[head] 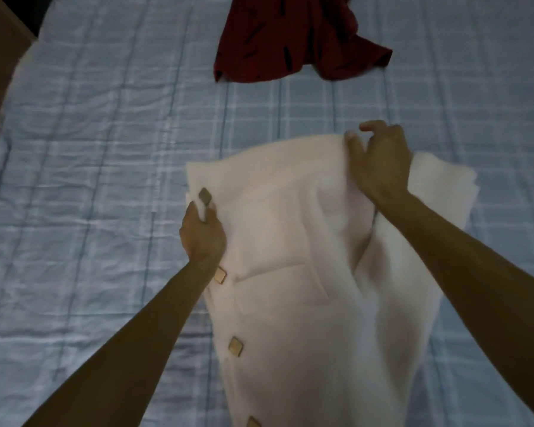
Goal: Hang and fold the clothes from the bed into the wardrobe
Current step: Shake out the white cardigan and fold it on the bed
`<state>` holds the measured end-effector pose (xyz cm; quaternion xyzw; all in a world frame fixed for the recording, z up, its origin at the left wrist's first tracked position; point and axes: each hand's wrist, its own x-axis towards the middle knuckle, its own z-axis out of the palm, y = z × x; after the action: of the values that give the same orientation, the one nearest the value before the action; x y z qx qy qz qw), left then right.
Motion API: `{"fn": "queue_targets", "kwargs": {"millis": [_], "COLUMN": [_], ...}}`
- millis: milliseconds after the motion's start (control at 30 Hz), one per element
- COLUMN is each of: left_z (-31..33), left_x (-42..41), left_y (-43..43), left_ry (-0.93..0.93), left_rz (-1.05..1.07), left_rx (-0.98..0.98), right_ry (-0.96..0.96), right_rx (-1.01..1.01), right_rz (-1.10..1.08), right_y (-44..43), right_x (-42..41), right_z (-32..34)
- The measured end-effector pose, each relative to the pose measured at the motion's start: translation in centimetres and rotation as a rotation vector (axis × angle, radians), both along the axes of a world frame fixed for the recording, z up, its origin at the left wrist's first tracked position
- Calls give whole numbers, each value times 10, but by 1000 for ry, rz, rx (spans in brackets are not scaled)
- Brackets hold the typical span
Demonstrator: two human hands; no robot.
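- Lying on the near part of the bed [90,180], on its pale blue checked cover, is a white fuzzy cardigan [290,272] with square tan buttons [236,346] down its left edge.
- The left hand [201,234] pinches the cardigan's left edge, just beside the top button.
- The right hand [379,158] grips the far edge of the cardigan with curled fingers.
- A dark red garment [290,38] with black marks lies crumpled at the far side, well apart from the cardigan.

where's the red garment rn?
Head view, top centre: the red garment lies crumpled on the blue checked bedspread, beyond and clear of the white buttoned garment that the left hand and right hand hold.
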<state>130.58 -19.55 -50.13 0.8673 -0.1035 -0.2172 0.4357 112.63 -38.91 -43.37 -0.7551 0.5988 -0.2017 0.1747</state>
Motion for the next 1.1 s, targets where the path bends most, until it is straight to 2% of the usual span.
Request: {"fn": "queue_targets", "kwargs": {"millis": [100,133,200,267,367,433,500,533,600,667,733,800,900,1000,1100], "left_z": [-14,-19,-29,-35,-37,-33,-29,-27,-36,-55,-72,-79,-66,-37,-17], "left_x": [8,11,20,23,17,7,-14,-27,-49,-61,-61,-60,-63,-85,-124], "left_y": [12,16,21,22,23,27,30,30,27,24,22,19,17,15,24], "left_ry": [-6,-11,-29,-49,-96,-330,-569,-601,-565,-518,-539,-562,-526,-533,-522], "left_rz": [33,12,-12,-16,-35,-98,-326,-478,-726,-843,-874,-879,-897,-910,-1055], "left_rx": [154,194,236,254,232,191,129,111,179,342,461,497,552,413,241], "right_ry": [27,66,268,460,564,524,446,441,505,554,570,589,550,379,170], "right_rx": [4,82,295,397,396,388,277,207,186,252,256,230,297,144,-47], "right_rz": [243,387,565,530,448,452,481,506,542,512,478,473,481,407,68], "right_y": [42,59,87,101,107,109,112,113,115,118,119,119,121,123,121], "right_x": [14,17,13,0,-5,0,-7,-14,-32,-43,-43,-38,-35,-45,-83], "right_z": [-26,-35,-59,-86,-103,-99,-95,-96,-99,-105,-110,-112,-102,-78,-62]}}
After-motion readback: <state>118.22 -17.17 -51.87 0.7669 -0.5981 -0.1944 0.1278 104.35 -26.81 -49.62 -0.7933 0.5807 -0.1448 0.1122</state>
